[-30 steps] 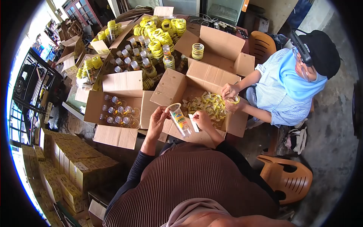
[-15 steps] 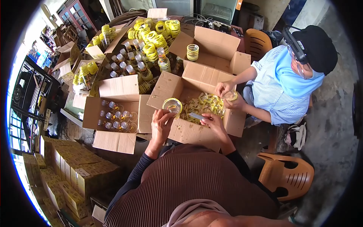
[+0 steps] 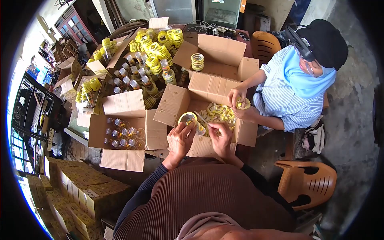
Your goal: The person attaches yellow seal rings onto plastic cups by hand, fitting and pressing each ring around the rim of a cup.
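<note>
My left hand (image 3: 182, 140) is closed on a clear, round plastic cup with a yellow rim (image 3: 187, 117), its opening tilted up. In my right hand (image 3: 220, 137) I grip a thin grey knife blade (image 3: 201, 117), its tip pointing up and left beside the cup's rim. Both hands are over the near side of an open cardboard box (image 3: 173, 105). Yellow and pale strips (image 3: 221, 114) lie heaped inside this box.
At the right, a co-worker (image 3: 298, 92) holds a similar yellow-rimmed piece (image 3: 243, 104) over the box. An open carton (image 3: 122, 160) of clear bottles stands left. Bottles and yellow-rimmed stacks (image 3: 156, 50) fill the table behind. An orange chair (image 3: 308, 184) is at right.
The blade has come up and left from over the strips to the cup's rim, now pointing more upward. My two hands are closer together, and the cup is tilted differently.
</note>
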A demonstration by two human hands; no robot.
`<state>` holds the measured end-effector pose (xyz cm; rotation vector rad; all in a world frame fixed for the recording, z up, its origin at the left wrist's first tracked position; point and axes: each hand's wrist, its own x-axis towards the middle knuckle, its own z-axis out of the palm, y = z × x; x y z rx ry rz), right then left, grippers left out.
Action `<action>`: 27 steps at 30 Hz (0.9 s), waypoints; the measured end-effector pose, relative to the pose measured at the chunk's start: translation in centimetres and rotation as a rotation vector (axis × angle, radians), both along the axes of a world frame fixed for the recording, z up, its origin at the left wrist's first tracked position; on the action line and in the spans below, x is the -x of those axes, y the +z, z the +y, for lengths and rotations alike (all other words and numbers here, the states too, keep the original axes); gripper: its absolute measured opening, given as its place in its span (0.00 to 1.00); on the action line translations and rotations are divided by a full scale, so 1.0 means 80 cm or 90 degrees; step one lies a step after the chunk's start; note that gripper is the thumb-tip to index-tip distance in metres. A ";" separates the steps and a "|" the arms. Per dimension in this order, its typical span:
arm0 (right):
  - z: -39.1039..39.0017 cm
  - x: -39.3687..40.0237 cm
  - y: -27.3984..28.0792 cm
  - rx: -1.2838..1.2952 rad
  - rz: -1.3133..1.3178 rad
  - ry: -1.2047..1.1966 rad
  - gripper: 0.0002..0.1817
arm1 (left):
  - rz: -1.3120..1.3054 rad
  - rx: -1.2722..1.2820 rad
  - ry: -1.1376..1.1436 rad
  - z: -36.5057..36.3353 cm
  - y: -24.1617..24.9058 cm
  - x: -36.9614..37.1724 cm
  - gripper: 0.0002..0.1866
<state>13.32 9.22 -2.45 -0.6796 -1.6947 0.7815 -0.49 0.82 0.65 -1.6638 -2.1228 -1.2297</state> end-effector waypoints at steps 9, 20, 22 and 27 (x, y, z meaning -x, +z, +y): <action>-0.005 -0.007 -0.011 -0.215 -0.131 -0.037 0.14 | 0.026 -0.021 -0.038 0.004 -0.002 -0.009 0.08; -0.005 -0.013 0.003 -0.177 -0.093 -0.025 0.12 | -0.023 0.015 -0.029 0.004 0.004 -0.012 0.05; -0.005 -0.013 -0.003 -0.181 -0.106 -0.023 0.12 | -0.026 0.012 -0.029 0.005 0.005 -0.014 0.05; -0.001 -0.007 -0.003 -0.178 -0.115 -0.028 0.11 | -0.048 0.024 -0.039 0.003 0.007 -0.021 0.04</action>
